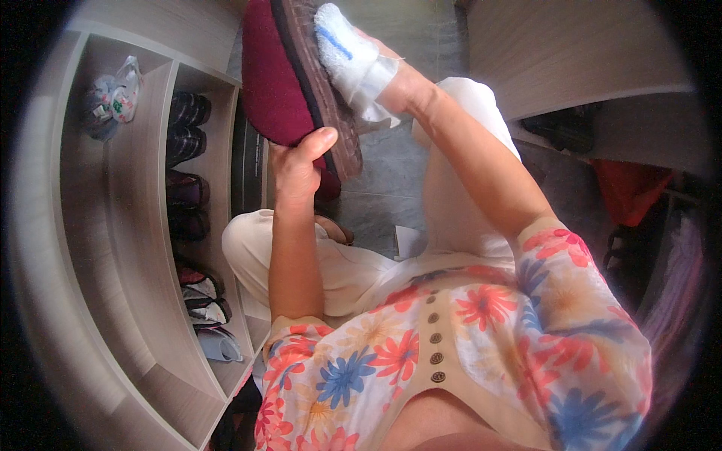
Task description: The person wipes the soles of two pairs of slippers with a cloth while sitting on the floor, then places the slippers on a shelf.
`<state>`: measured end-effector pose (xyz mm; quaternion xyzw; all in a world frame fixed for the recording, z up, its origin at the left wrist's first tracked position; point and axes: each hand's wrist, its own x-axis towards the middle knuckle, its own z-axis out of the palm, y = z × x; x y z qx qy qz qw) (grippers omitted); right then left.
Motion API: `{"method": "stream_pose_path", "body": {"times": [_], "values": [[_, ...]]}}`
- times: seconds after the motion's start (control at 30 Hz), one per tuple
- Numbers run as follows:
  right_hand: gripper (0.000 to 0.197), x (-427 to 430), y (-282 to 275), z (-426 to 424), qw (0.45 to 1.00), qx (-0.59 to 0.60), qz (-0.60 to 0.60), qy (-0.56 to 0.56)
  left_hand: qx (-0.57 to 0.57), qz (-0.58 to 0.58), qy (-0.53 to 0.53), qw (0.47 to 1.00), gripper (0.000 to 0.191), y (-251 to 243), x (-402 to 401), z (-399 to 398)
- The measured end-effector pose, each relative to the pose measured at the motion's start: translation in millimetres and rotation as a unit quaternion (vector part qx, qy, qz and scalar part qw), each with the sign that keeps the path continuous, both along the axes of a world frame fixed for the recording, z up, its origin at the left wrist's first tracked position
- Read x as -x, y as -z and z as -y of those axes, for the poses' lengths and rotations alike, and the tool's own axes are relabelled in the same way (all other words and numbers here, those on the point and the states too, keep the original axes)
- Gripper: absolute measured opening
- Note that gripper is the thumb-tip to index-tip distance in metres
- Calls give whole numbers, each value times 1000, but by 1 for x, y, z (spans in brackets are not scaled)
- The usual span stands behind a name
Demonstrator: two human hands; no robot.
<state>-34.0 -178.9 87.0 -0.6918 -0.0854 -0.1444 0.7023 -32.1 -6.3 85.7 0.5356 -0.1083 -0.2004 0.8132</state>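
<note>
My left hand (299, 169) grips the heel end of a maroon fabric shoe (276, 79), its thumb over the edge of the brown rubber sole (333, 96). The shoe is tipped on its side, so the tread faces right. My right hand (390, 52) is mostly hidden by a white terry cloth (352, 65) with a blue stripe and a ragged edge. It presses the cloth against the tread. Another maroon piece (329, 189), perhaps a second shoe, shows below my left hand, mostly hidden.
A wooden shoe cabinet (163, 186) on the left holds several dark shoes (188, 127), grey slippers (220, 344) and a plastic bag (115, 101). Grey tile floor (378, 197) lies between my knees, near a white flat object (410, 241). A red item (629, 189) is at right.
</note>
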Motion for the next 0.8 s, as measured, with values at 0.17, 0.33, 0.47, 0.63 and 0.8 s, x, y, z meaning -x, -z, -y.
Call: {"method": "stream_pose_path", "body": {"times": [0.17, 0.33, 0.47, 0.63, 0.8], "values": [[59, -1, -4, -2, 992, -109, -43, -41, -16, 50, -13, 999, 56, 6, -1, 1], [53, 5, -13, 4, 934, -317, -134, -97, -4, -23, 30, 999, 61, -3, -3, -8], [48, 11, -23, 9, 941, -283, -147, -112, 42, -79, 76, 993, 68, 5, -7, -17], [49, 6, -5, 11, 981, -157, -52, -97, 16, -26, 57, 998, 74, 4, -8, -4], [53, 4, -5, 12, 964, -210, -96, -131, 7, -2, 80, 997, 71, -4, -4, -3]]}}
